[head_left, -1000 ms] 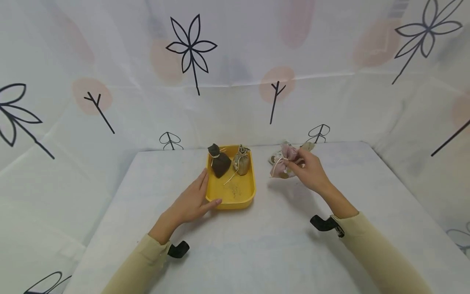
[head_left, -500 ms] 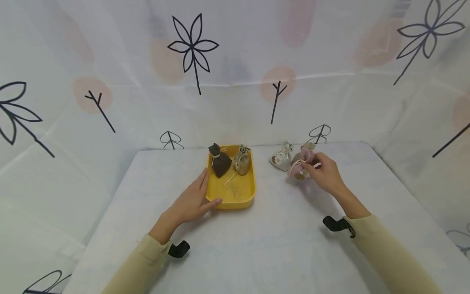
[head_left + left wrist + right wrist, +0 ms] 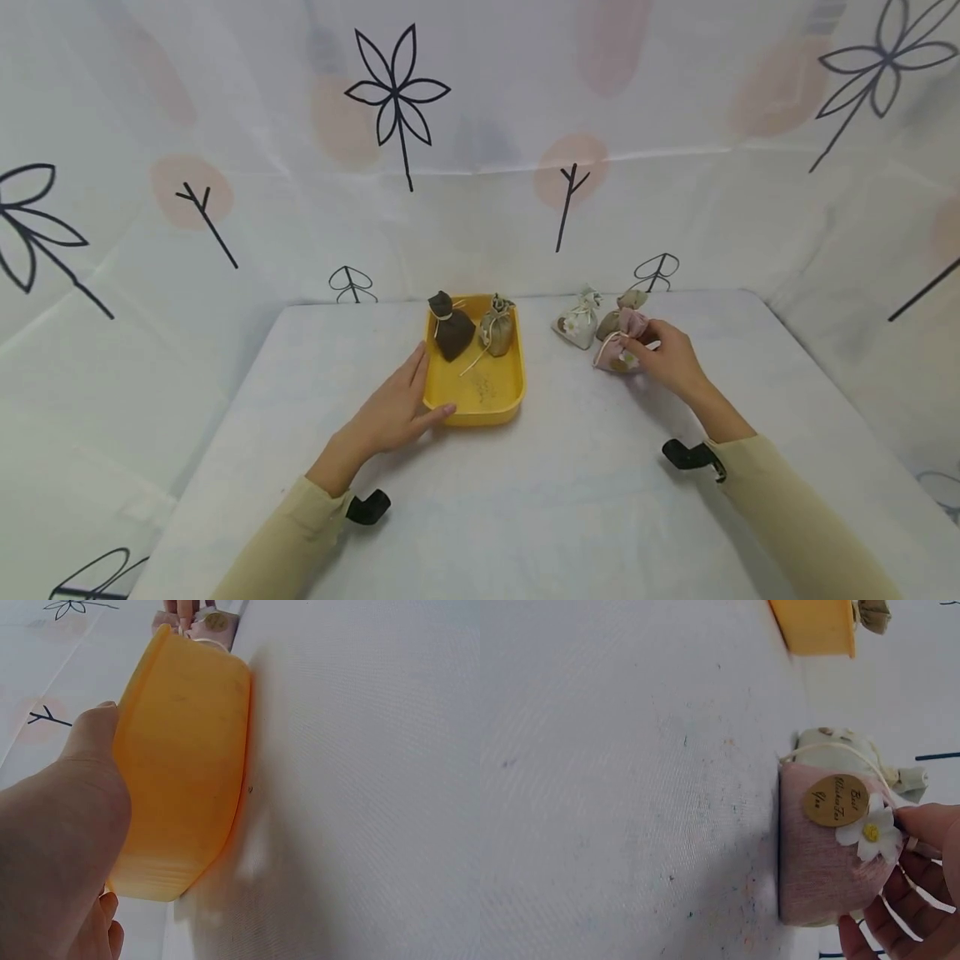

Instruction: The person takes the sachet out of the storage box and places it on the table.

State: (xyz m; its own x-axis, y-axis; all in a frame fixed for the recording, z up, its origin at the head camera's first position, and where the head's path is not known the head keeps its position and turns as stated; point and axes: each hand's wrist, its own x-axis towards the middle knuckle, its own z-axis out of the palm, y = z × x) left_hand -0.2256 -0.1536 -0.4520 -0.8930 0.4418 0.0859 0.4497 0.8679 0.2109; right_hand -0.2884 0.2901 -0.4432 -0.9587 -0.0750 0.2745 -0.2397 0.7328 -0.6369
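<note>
My right hand (image 3: 671, 360) pinches a pink drawstring pouch (image 3: 617, 357) at its tied neck. That pouch sits upright on the table, a white flower (image 3: 870, 831) and a round kraft label (image 3: 835, 800) on its front. Flat along the left side of a yellow tray (image 3: 474, 404) lie the straight fingers of my left hand (image 3: 388, 410), with the thumb at its front rim. Inside the tray, toward the back, a dark brown pouch (image 3: 454, 335) leans beside an olive pouch (image 3: 497, 333).
A pale grey pouch (image 3: 577, 323) with a flower stands right of the tray. Behind the pink one, partly hidden, is a brownish pouch (image 3: 632, 300). A patterned cloth backdrop (image 3: 480, 217) rises at the back edge of the white-covered table (image 3: 525, 517).
My right hand has carried the pink pouch to the right and lowered it onto the table, uncovering the pale grey pouch. The left hand and tray stay where they were.
</note>
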